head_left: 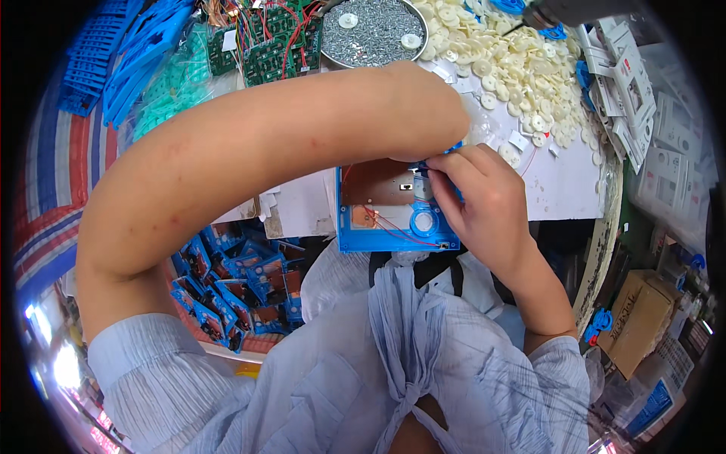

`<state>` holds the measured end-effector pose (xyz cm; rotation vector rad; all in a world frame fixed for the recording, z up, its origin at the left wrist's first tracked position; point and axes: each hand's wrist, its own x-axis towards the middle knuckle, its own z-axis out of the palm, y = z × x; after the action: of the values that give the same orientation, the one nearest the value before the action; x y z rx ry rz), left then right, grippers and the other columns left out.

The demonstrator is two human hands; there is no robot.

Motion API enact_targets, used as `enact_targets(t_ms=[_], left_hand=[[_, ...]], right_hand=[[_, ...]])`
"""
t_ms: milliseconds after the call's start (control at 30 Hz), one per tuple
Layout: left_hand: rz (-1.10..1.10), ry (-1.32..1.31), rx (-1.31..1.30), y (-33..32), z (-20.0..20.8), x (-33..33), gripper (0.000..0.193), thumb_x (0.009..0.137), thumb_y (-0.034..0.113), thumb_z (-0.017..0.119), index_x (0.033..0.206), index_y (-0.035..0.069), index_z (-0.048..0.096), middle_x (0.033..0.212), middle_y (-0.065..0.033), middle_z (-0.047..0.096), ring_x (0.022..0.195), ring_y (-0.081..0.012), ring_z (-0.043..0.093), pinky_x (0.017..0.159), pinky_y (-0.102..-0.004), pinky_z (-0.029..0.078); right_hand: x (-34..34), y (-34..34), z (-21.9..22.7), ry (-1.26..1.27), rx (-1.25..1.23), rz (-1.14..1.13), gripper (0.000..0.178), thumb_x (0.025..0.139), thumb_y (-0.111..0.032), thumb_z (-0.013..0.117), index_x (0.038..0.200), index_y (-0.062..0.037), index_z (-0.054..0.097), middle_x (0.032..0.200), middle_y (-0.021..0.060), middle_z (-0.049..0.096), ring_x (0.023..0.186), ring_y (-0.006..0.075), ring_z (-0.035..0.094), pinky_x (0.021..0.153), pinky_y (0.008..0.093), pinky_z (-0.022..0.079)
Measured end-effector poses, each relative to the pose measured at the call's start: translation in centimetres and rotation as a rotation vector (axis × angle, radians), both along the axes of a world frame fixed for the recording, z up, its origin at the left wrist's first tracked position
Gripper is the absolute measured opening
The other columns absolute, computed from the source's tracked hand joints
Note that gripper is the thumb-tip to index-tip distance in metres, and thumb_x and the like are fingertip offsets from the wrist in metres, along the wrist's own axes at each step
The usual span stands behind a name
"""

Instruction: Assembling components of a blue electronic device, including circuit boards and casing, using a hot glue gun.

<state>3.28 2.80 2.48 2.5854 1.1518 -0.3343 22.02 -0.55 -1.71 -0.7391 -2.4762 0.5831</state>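
Observation:
A blue plastic casing (pixel 393 244) with a brown circuit board (pixel 370 183) inside lies at the table's front edge. Thin red wires and a round white part (pixel 424 221) show in its near half. My left arm reaches across above the casing, and my left hand (pixel 427 98) is bent down at its far right corner, its fingers hidden. At the right side of the casing, my right hand (pixel 488 200) has thumb and forefinger pinched together near that corner. What they hold there is too small to make out.
Behind stand a round tray (pixel 426 38) of small screws, green circuit boards (pixel 276 45) and heaped cream plastic discs (pixel 484 45). A dark screwdriver (pixel 563 13) hangs far right, near stacked white panels (pixel 624 83). Filled blue casings (pixel 242 280) are piled lower left; a cardboard box (pixel 635 321) sits right.

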Motion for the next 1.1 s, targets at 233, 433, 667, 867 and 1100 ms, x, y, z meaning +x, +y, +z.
enact_targets(t_ms=[233,433,667,867,1100], left_hand=[[0.011,0.004,0.028,1.0,-0.3,0.2,0.011,0.073,0.012,0.074,0.081,0.006,0.077,0.082,-0.0153,0.075,0.080,-0.0318,0.075,0.066,-0.0436,0.060],[0.132,-0.004,-0.059,0.4,-0.2,-1.4,0.013,0.076,0.013,0.071,0.082,0.002,0.075,0.082,-0.0201,0.072,0.079,-0.0369,0.072,0.068,-0.0450,0.058],[0.240,-0.223,-0.087,-0.6,-2.6,-3.6,0.013,0.079,0.012,0.067,0.079,0.000,0.072,0.076,-0.0208,0.068,0.077,-0.0395,0.068,0.073,-0.0484,0.055],[0.279,-0.217,-0.144,-0.6,-2.9,-3.9,0.014,0.081,0.014,0.067,0.079,0.001,0.072,0.077,-0.0195,0.069,0.078,-0.0376,0.069,0.073,-0.0478,0.055],[0.206,-0.183,-0.042,-1.0,-2.9,-3.8,0.011,0.079,0.012,0.067,0.078,0.002,0.073,0.078,-0.0198,0.071,0.077,-0.0379,0.071,0.071,-0.0461,0.057]], right_hand=[[-0.8,0.3,2.2,-0.290,0.180,-0.005,0.013,0.075,-0.005,0.068,0.088,-0.0043,0.066,0.088,0.0083,0.061,0.087,0.0276,0.059,0.072,0.0373,0.054],[-0.9,1.4,2.2,-0.336,0.204,0.108,0.014,0.076,-0.005,0.064,0.090,-0.0037,0.065,0.087,0.0096,0.060,0.089,0.0279,0.058,0.074,0.0371,0.054],[-1.5,2.4,-0.3,-0.077,0.031,0.076,0.013,0.082,-0.006,0.072,0.092,-0.0052,0.064,0.093,0.0087,0.063,0.087,0.0290,0.056,0.075,0.0369,0.052],[-1.5,3.3,-1.5,-0.031,-0.070,0.015,0.012,0.081,-0.011,0.077,0.090,-0.0062,0.071,0.097,0.0089,0.060,0.093,0.0302,0.050,0.083,0.0394,0.044],[-1.5,3.1,-1.9,0.024,-0.228,-0.036,0.010,0.080,-0.011,0.079,0.087,-0.0051,0.074,0.096,0.0072,0.058,0.096,0.0275,0.048,0.086,0.0380,0.041]])
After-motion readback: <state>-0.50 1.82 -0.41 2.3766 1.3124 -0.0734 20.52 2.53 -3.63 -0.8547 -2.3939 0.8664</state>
